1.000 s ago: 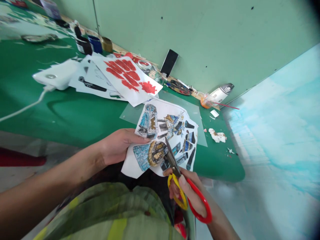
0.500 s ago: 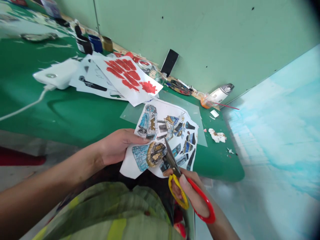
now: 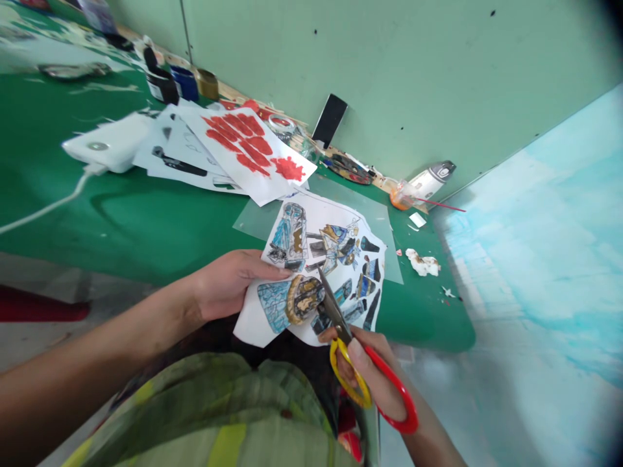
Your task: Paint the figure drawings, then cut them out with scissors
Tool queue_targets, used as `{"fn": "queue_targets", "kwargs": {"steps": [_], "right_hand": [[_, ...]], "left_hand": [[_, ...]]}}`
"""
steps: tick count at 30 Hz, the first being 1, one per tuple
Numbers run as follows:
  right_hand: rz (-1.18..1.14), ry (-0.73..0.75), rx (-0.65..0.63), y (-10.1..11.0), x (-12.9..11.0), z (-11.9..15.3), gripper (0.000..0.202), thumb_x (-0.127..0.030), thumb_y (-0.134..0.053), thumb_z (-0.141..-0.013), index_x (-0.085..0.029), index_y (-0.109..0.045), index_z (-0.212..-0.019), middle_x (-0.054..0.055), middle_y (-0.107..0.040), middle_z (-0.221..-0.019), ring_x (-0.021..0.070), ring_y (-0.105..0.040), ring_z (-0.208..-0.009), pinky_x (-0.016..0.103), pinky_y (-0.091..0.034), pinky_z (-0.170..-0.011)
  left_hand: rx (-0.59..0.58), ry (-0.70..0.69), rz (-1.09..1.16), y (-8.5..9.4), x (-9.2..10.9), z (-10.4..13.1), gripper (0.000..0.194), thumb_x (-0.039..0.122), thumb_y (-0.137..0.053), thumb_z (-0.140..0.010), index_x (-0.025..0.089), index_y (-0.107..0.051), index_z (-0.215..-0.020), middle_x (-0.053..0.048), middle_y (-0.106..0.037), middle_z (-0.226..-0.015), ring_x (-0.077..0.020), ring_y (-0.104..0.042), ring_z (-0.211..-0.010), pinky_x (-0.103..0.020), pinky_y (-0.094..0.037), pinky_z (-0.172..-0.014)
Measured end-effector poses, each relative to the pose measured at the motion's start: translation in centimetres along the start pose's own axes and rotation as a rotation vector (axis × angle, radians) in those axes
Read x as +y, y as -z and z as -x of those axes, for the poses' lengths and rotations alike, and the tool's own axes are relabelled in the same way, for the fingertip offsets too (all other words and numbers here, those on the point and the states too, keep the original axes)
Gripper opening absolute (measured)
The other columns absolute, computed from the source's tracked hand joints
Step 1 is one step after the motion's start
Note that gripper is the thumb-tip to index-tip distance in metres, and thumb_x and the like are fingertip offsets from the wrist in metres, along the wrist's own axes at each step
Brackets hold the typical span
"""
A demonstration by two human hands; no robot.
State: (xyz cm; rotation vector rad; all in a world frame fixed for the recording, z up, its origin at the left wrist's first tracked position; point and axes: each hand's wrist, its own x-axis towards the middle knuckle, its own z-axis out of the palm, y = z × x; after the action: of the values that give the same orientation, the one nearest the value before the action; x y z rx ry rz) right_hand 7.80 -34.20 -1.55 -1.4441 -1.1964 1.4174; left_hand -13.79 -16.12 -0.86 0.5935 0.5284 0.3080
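Note:
My left hand (image 3: 231,283) pinches the left edge of a white sheet of paper (image 3: 265,334), thumb on top and the other fingers hidden underneath. Drawn figures and pieces in blue, black and gold cover the sheet, and a cut runs into its near edge. My right hand (image 3: 367,363) is closed on a pair of scissors (image 3: 341,318) with one yellow and one red handle loop. The blades lie over the paper among the drawings, pointing up and left. How far they are apart is hard to tell.
On the green table (image 3: 185,233) lie sheets with red painted shapes (image 3: 248,146) and a white device with a cable (image 3: 109,146). Paint jars (image 3: 183,83), a phone (image 3: 329,120), a palette (image 3: 349,168) and a white-grey tool (image 3: 431,181) line the wall. Crumpled tissue (image 3: 422,263) is at right.
The scissors' yellow loop has shifted very slightly right, and the blades have barely moved over the paper. My left hand and the sheet stay practically in place.

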Motion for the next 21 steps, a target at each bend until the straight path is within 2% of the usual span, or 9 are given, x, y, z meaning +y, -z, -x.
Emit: {"fn": "queue_targets", "kwargs": {"steps": [8, 15, 21], "right_hand": [[0.027, 0.002, -0.032, 0.14, -0.38, 0.0, 0.055, -0.062, -0.049, -0.098, -0.013, -0.07, -0.113, -0.005, -0.039, -0.057, 0.0103, -0.036, -0.05, 0.026, -0.03, -0.048], [0.118, 0.004, -0.001, 0.35, -0.78, -0.02, 0.057, -0.066, -0.051, -0.095, -0.015, -0.072, -0.11, -0.003, -0.039, -0.059, 0.0122, -0.038, -0.051, 0.027, -0.032, -0.047], [0.17, 0.018, 0.021, 0.5, -0.6, -0.04, 0.056, -0.064, -0.051, -0.096, -0.015, -0.073, -0.109, -0.004, -0.038, -0.058, 0.0119, -0.038, -0.051, 0.026, -0.031, -0.048]], "left_hand": [[0.035, -0.011, -0.02, -0.07, 0.07, 0.0, 0.035, 0.018, -0.077, -0.075, 0.006, -0.077, -0.108, -0.017, -0.08, -0.102, -0.0299, -0.077, -0.088, -0.042, -0.059, -0.087], [0.093, -0.003, -0.034, -0.57, 0.41, 0.3, 0.034, 0.017, -0.077, -0.07, 0.005, -0.079, -0.102, -0.018, -0.08, -0.096, -0.0328, -0.077, -0.083, -0.044, -0.059, -0.082], [0.115, 0.009, -0.013, -0.36, 0.41, 0.26, 0.035, 0.015, -0.073, -0.072, 0.002, -0.077, -0.104, -0.021, -0.079, -0.095, -0.0349, -0.076, -0.083, -0.048, -0.057, -0.083]]}}
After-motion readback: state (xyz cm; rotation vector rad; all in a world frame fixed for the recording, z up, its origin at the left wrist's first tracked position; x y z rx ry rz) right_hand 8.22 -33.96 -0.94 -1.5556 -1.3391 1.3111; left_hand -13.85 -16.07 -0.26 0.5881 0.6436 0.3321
